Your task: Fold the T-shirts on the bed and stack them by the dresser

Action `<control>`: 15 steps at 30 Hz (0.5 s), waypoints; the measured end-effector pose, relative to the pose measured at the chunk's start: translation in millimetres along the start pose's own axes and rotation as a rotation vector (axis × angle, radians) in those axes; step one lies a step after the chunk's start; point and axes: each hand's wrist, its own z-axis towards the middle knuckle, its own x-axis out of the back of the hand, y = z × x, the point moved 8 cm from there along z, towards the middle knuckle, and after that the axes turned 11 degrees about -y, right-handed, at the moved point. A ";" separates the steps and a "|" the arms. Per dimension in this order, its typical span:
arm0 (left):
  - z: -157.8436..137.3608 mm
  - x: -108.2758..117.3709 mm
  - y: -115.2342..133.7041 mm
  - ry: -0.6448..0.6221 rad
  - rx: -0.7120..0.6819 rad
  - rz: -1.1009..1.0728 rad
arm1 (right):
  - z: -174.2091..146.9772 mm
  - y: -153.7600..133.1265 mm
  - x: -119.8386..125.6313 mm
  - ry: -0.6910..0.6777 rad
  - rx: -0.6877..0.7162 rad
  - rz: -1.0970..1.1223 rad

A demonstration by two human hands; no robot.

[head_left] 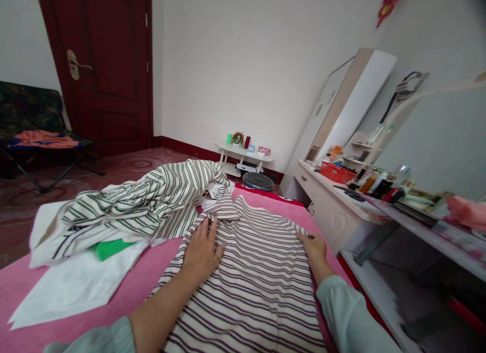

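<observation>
Dark-striped cloth: it (pixel 261 272) is spread over the middle and right part of the pink bed (pixel 49 338), from the near side almost to the far edge; at its far end a small part is folded over.
Left hand: the palm (pixel 201 252) is laid down on the left border of this cloth, near the folded part; the grip is opened, with fingers a little apart, and nothing is seen closed inside it.
Right hand: the far right corner of the same cloth is pinched between thumb and fingers (pixel 314 249), beside the right edge of the bed; the grip is closed there.
Green-striped pile: these crumpled clothes (pixel 170 191) are heaped at the far left corner of the bed.
White cloth: it (pixel 76 292) is laid in front of the pile, toward the left edge, with a green piece (pixel 114 248) between them.
Table: a red basket (pixel 336 172) is placed on the white table (pixel 334 191), to the right of the bed.
</observation>
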 end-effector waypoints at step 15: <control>-3.1 7.7 2.6 -0.020 0.003 -0.024 | -113.4 -111.2 -48.8 -0.749 1.010 -0.922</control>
